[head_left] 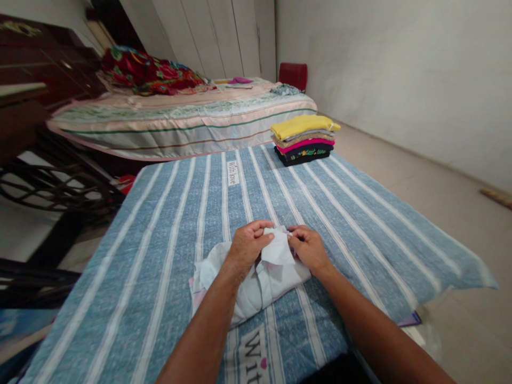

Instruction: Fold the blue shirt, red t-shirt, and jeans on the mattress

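Observation:
A white shirt (256, 290) lies partly folded on a blue-and-white striped cloth, close in front of me. What looks like its collar stands up as a pale flap (277, 248) between my hands. My left hand (250, 245) pinches the flap's left side between thumb and fingers. On the other side, my right hand (306, 242) is closed on the flap's right edge. A bit of pale pink shows at the shirt's left end, and my left forearm covers part of the fabric.
The striped cloth (160, 256) covers the surface under the shirt. Folded clothes (306, 140), yellow on top, are stacked at its far edge. Beyond stands a bed (180, 125) with a red floral blanket (148, 72). A dark metal frame (60, 186) is at left; a wall (400, 69) at right.

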Action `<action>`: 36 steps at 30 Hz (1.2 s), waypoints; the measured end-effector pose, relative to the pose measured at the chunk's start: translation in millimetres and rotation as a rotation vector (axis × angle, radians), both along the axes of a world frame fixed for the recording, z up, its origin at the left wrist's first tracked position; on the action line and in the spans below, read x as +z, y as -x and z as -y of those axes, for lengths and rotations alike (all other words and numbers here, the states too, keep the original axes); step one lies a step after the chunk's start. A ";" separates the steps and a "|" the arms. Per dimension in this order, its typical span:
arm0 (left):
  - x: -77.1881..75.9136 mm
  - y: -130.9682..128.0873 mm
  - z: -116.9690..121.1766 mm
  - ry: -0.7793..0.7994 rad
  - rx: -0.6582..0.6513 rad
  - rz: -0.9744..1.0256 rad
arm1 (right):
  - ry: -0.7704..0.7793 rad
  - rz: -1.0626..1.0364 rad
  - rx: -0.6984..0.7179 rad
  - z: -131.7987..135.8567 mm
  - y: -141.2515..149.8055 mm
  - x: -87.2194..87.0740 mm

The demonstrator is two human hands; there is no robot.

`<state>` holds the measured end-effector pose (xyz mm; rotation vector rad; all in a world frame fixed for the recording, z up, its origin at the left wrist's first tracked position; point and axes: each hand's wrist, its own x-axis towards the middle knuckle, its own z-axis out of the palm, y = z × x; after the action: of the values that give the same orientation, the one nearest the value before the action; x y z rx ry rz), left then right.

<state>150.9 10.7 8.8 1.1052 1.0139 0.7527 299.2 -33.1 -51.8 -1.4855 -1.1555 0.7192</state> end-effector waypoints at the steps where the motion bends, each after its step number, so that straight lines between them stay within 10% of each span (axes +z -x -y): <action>1: -0.2 0.2 0.1 -0.006 -0.005 0.004 | 0.005 0.003 -0.003 -0.5 0.0 0.3; 36: -11.2 1.9 -4.4 -0.013 -0.184 -0.022 | -0.222 0.442 -0.038 8.6 -9.9 -3.8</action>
<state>149.0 15.1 -2.4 1.2022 0.9132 0.6008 309.1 -41.7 -55.5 -1.5108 -1.4803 0.2257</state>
